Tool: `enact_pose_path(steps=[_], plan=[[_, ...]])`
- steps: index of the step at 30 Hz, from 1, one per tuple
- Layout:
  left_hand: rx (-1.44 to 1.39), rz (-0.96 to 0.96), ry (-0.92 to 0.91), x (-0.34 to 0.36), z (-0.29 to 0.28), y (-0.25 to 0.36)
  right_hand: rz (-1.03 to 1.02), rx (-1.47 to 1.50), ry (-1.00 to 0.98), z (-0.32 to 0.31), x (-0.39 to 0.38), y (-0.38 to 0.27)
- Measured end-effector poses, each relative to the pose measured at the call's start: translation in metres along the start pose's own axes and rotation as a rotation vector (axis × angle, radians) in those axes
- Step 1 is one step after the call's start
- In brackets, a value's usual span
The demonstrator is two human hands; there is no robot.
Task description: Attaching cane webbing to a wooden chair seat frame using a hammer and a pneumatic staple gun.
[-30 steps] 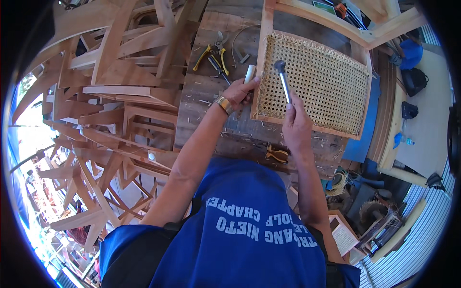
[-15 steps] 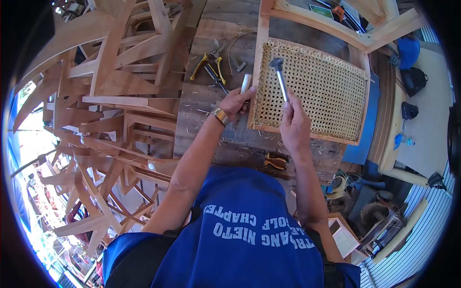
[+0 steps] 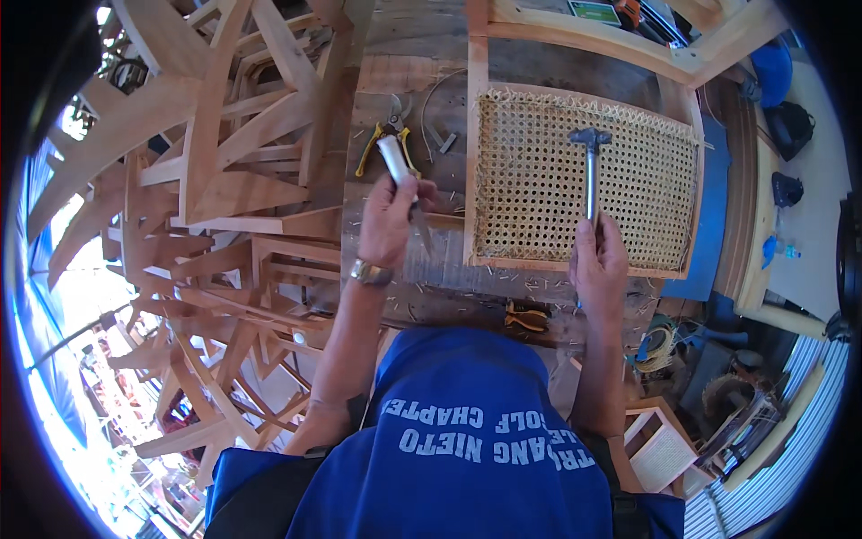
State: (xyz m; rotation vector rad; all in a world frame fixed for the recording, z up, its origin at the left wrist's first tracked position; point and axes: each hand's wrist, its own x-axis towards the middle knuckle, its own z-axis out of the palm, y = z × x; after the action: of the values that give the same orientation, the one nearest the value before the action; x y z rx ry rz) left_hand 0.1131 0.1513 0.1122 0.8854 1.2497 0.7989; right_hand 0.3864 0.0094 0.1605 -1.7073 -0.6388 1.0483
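Note:
My left hand (image 3: 392,216) is closed around a white-handled bladed tool (image 3: 392,158). Its tapering metal blade sticks out below the fist; whether it is a chisel or a knife I cannot make out. That hand is left of the chair frame, apart from it. In my right hand (image 3: 600,258) is a hammer (image 3: 591,171), gripped by its metal handle, head pointing away from me. The hammer is over the woven cane panel (image 3: 530,180), which is set in a wooden frame (image 3: 473,162). Loose cane ends stick up along the panel's far edge.
Yellow-handled pruning shears (image 3: 366,153) lie on the workbench (image 3: 404,76) beyond my left hand. Orange-handled pliers (image 3: 528,316) rest near the front edge, among cane scraps. Wooden chair frames (image 3: 242,193) are stacked at the left. A coil of cane (image 3: 658,348) is at the right.
My left hand has lifted off the frame's left edge and moved left, tilting the white-handled tool so its blade shows. My right hand has shifted right with the hammer over the panel.

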Motion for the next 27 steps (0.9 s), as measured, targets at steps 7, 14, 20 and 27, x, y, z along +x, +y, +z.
enact_pose_path(steps=[7,14,20,27], plan=[[0.055,0.018,0.012,0.047,0.024,0.068,-0.215,-0.344,-0.036,0.015,0.02,0.022],[-0.062,0.208,0.046,0.054,0.046,0.054,-0.168,-0.282,-0.082,0.026,0.016,0.025],[0.122,-0.08,0.183,0.038,0.03,0.016,-0.256,-0.524,-0.55,-0.018,-0.05,0.04],[0.582,-0.023,0.324,0.065,0.055,-0.037,-0.51,-0.963,-0.515,-0.048,-0.099,0.151]])
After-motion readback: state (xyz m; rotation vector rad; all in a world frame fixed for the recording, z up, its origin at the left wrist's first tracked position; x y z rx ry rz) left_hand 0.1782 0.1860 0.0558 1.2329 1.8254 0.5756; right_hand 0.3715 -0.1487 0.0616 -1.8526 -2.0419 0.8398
